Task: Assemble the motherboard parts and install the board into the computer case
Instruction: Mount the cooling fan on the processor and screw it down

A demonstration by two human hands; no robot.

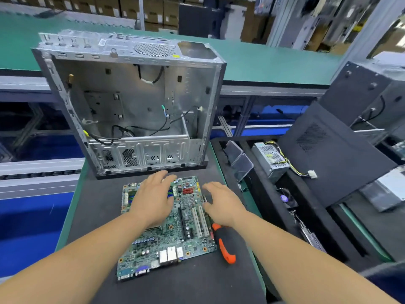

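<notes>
A green motherboard [175, 240] lies flat on the dark mat in front of me. My left hand [153, 198] hovers over or rests on its far left part, fingers spread and straight, covering the memory slots. My right hand [223, 205] reaches to the board's right edge with relaxed fingers, holding nothing. An open metal computer case [131, 102] lies just beyond the board, its inside facing me, loose black cables lying in it.
A black and orange screwdriver [225, 244] lies right of the board under my right wrist. A foam tray [271, 218] at the right holds a power supply [270, 160], clear plastic parts and a small fan. Black case panels [333, 154] lean at far right. A green conveyor runs behind.
</notes>
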